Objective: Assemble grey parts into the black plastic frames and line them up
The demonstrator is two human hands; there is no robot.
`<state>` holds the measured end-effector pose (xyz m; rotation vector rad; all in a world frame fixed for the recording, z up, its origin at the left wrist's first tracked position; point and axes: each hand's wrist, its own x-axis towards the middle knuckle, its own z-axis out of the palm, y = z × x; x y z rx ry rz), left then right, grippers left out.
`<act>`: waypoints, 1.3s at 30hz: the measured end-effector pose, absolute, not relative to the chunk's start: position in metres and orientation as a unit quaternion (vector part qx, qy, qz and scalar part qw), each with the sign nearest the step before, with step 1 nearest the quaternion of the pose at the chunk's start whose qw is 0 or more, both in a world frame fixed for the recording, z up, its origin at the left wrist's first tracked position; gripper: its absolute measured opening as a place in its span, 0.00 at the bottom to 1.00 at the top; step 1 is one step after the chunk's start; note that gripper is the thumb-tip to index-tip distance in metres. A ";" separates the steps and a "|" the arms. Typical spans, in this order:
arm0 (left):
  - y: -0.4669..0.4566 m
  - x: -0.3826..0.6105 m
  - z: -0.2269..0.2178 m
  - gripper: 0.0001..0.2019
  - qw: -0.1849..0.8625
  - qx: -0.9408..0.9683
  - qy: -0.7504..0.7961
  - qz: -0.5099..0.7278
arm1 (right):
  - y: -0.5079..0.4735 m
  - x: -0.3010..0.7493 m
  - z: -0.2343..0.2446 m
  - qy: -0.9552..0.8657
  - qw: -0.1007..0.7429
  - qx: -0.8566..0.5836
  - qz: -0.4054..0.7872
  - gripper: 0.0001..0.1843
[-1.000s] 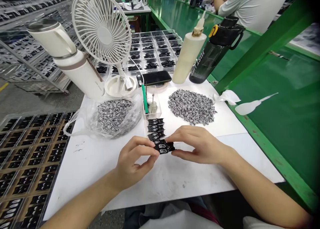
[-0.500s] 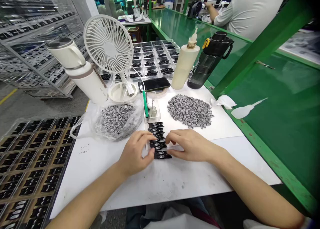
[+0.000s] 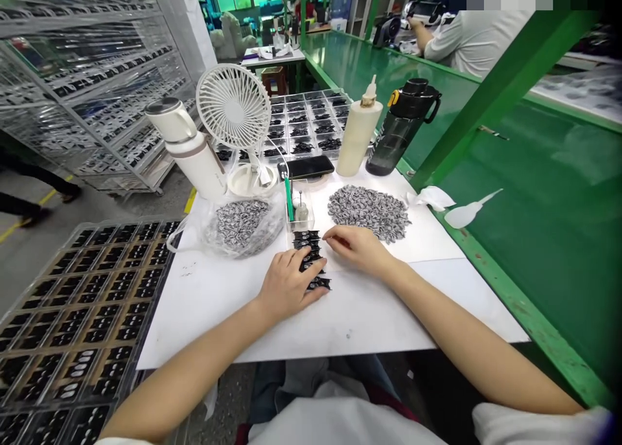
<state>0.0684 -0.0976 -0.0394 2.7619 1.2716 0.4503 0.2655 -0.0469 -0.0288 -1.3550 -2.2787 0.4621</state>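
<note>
Head view: a row of small black moulded pieces (image 3: 307,256) runs front to back on the white counter (image 3: 218,315), between the person's two hands.
Left hand: the left hand (image 3: 289,286) lies palm down, fingers spread and resting on the nearer pieces; no firm grip shows.
Right hand: the right hand (image 3: 357,247) sits just right of the row, loosely curled, fingertips beside the pieces and apparently holding nothing.
Counter: a clear plastic bag (image 3: 240,226) of grey mottled pieces and a loose heap of grey mottled pieces (image 3: 368,213) flank a small clear box (image 3: 296,225) at the far end of the row. Behind stand a white desk fan (image 3: 233,105), a white flask (image 3: 187,150), a cream squeeze bottle (image 3: 359,131) and a dark water bottle (image 3: 401,131).
Room: a green workbench (image 3: 534,173) runs along the right, with a co-worker in a white shirt (image 3: 473,43) farther down. Metal racks (image 3: 87,102) stand left, above a clear tray (image 3: 127,223) of black parts.
Materials: the black pieces look glossy, with pale oval centres; the grey ones are small, curved and speckled.
</note>
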 end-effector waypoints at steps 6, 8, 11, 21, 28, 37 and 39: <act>-0.099 0.058 -0.032 0.19 0.045 0.929 0.346 0.125 | -0.043 0.270 -0.033 -0.810 0.237 -0.506 0.177 0.11; -0.104 0.049 -0.028 0.19 0.057 0.941 0.317 0.107 | -0.044 0.270 -0.032 -0.810 0.238 -0.504 0.181 0.11; -0.115 0.028 -0.021 0.18 0.076 0.951 0.290 0.079 | -0.046 0.269 -0.030 -0.814 0.236 -0.496 0.189 0.12; -0.147 -0.034 -0.014 0.27 0.095 0.895 0.427 0.089 | -0.049 0.265 -0.028 -0.819 0.222 -0.487 0.205 0.12; -0.157 0.005 -0.038 0.44 0.005 0.791 0.603 0.101 | -0.048 0.263 -0.031 -0.816 0.205 -0.495 0.217 0.11; -0.135 0.005 -0.035 0.46 -0.009 0.801 0.591 0.096 | -0.050 0.260 -0.033 -0.819 0.190 -0.497 0.215 0.11; -0.132 0.005 -0.035 0.47 -0.003 0.821 0.562 0.104 | -0.051 0.259 -0.033 -0.819 0.186 -0.497 0.218 0.12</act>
